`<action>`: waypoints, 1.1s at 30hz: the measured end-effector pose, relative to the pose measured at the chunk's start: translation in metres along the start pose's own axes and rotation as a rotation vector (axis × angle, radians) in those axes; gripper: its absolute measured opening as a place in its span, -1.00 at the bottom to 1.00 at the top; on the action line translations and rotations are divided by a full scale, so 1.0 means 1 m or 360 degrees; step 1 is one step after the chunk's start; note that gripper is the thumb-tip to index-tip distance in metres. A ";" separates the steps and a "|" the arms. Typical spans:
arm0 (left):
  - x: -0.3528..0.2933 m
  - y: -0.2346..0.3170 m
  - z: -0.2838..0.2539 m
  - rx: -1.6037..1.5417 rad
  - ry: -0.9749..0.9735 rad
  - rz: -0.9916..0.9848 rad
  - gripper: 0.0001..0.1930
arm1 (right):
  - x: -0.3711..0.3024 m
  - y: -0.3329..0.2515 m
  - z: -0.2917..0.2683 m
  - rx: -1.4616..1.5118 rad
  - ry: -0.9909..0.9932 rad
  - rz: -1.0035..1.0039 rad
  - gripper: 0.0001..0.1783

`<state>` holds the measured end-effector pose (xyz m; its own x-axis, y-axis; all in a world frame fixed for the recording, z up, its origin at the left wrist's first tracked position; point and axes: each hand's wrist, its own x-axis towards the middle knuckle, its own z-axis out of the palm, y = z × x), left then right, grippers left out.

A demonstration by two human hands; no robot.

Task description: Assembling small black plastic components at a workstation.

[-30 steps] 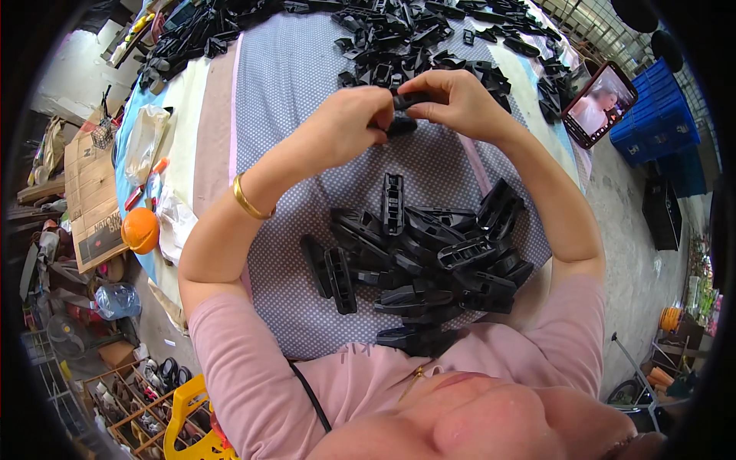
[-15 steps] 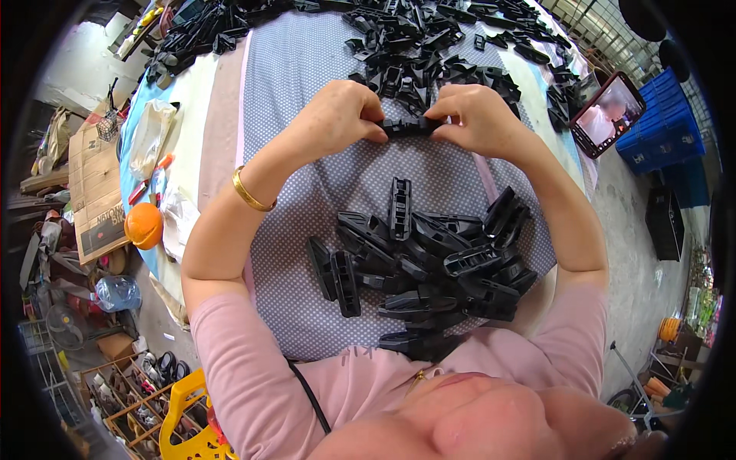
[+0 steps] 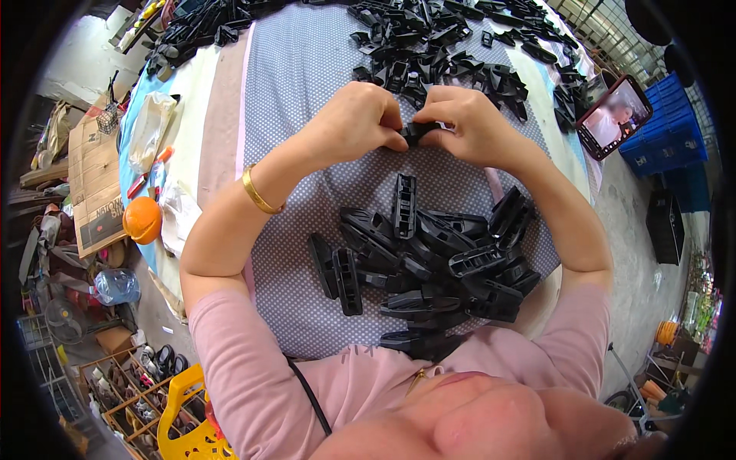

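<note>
Both my hands are together over the dotted cloth, at the near side of the far pile. Between them is a small black plastic part point(image 3: 416, 133), mostly covered by fingers. My left hand point(image 3: 366, 116) is closed in a pinch at its left end. My right hand point(image 3: 463, 124) grips the right end between thumb and fingers. Closer to my body lies a heap of long black plastic pieces point(image 3: 422, 257), some with ribbed, slotted faces. Beyond my hands spreads a loose pile of smaller black plastic parts point(image 3: 414, 46).
The table is covered with a dotted grey cloth point(image 3: 295, 310). To the left lie an orange point(image 3: 142, 221), a clear plastic bag point(image 3: 152, 132) and a cardboard sheet point(image 3: 93, 184). At the right stands a phone point(image 3: 615, 117), near blue crates point(image 3: 665, 126). A yellow plastic chair point(image 3: 180, 414) is at lower left.
My hands have drawn closer together around the black part, my left moving rightward. More of the part is now covered by fingers. The heap of pieces lies as before.
</note>
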<state>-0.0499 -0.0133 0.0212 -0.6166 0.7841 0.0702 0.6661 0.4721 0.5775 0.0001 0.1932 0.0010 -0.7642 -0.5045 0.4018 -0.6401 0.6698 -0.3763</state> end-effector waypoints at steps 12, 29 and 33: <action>0.017 -0.022 -0.029 -0.0354 -0.0774 0.0257 -0.71 | 0.011 0.018 0.015 -0.0343 0.0361 -0.0196 -0.59; 0.149 0.018 0.011 -0.0716 -0.0131 -0.0337 -0.68 | -0.008 0.051 -0.011 -0.0952 0.0811 0.0443 -0.62; 0.205 -0.090 -0.062 0.0769 0.0598 0.0083 -0.61 | 0.003 0.028 0.011 -0.0863 0.0548 0.0429 -0.34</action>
<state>-0.2618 0.0800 0.0341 -0.6255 0.6567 0.4213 0.7598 0.6354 0.1377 -0.0213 0.2044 -0.0176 -0.7651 -0.1410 0.6283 -0.2331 0.9702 -0.0662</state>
